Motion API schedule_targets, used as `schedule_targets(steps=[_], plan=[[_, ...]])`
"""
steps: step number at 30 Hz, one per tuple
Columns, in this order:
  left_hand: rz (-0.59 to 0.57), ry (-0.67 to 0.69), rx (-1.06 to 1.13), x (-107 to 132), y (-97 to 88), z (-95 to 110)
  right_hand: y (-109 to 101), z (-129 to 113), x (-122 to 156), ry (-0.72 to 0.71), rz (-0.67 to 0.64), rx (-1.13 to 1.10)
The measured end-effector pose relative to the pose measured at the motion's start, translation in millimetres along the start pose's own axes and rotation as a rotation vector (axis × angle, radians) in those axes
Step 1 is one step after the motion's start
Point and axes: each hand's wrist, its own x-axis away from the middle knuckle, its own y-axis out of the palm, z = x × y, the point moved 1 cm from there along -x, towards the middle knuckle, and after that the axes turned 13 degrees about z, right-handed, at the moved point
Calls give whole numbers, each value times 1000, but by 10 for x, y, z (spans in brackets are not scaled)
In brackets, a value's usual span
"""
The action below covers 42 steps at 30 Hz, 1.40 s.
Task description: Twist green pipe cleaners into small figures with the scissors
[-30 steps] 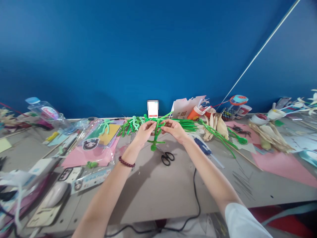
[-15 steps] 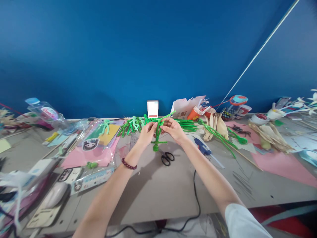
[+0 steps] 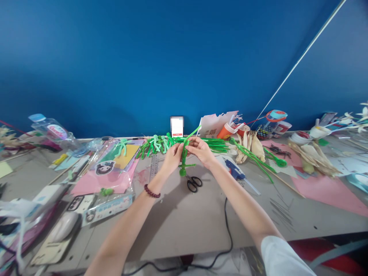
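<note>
Between my two hands is a green pipe-cleaner figure (image 3: 183, 171), held above the table with its round coiled end hanging down. My left hand (image 3: 173, 156) pinches it from the left. On the other side, my right hand (image 3: 200, 150) has thumb and fingers closed on its upper stems, one of which sticks up to the right. Just below the figure lie black-handled scissors (image 3: 194, 184). Behind my hands are a bundle of green pipe cleaners (image 3: 217, 145) and a row of bent green pipe-cleaner pieces (image 3: 156, 143).
A phone (image 3: 177, 126) leans on the blue wall. To the right lie a blue glue gun (image 3: 235, 170), paper cups (image 3: 225, 131) and dried husks (image 3: 258, 147). Pink paper in plastic (image 3: 100, 180), a computer mouse (image 3: 65, 225) and a bottle (image 3: 51, 128) occupy the left. A black cable (image 3: 228, 226) crosses the front edge.
My left hand and the green figure have shifted slightly to the right. The upper stem now points up more steeply. Both hands keep their hold.
</note>
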Motion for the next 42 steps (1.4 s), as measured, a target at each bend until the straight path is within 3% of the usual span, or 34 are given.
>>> schedule_targets(steps=[15, 22, 29, 36, 42], plan=[[43, 84, -55, 49, 9, 16, 14, 7, 6, 35, 15, -21], [-88, -110, 157, 8, -10, 39, 1, -1, -8, 44, 50, -32], [-295, -280, 291, -83, -179, 74, -21, 5, -31, 24, 118, -34], [-297, -336, 378, -144, -205, -12, -21, 2, -25, 45, 144, -65], [-200, -318, 337, -113, -123, -3, -20, -9, -8, -11, 122, -35]])
